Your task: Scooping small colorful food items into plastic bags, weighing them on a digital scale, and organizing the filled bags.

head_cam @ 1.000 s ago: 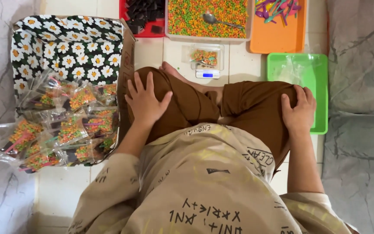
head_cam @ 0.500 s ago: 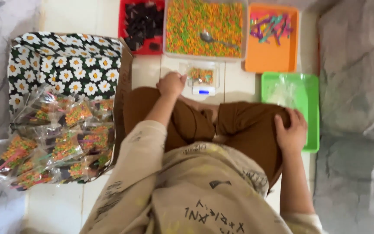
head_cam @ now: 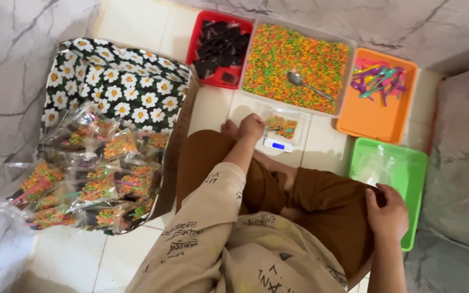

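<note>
While the person sits cross-legged on the tiled floor (head_cam: pixel 213 111), the things lie in an arc before the knees. At the floor's left edge stands a daisy-patterned box (head_cam: pixel 120 92), its near half heaped with sealed clear bags of coloured bits (head_cam: pixel 99 184). Along the far edge come a red tray (head_cam: pixel 219 82) of dark pieces, then a wide clear tray (head_cam: pixel 349 62) of orange, green and yellow bits with a metal spoon (head_cam: pixel 308 84) lying in it.

The left hand (head_cam: pixel 252 126) rests just beside a small scale (head_cam: pixel 278 144), curled into a loose fist; whether it grips anything I cannot tell. On the scale sits a small clear tub (head_cam: pixel 284 127), holding a little of the coloured bits. So the work looks to stand at portioning by weight, with the tub only partly filled. Topping it up would call for a light, level scoop with the spoon.

Farther right, an orange tray (head_cam: pixel 370 116) holds coloured plastic spoons (head_cam: pixel 378 78), and a green tray (head_cam: pixel 408 184) holds empty clear bags (head_cam: pixel 375 168). The right hand (head_cam: pixel 389 214) lies flat and open on the right knee, holding nothing, just at the green tray's edge.
</note>
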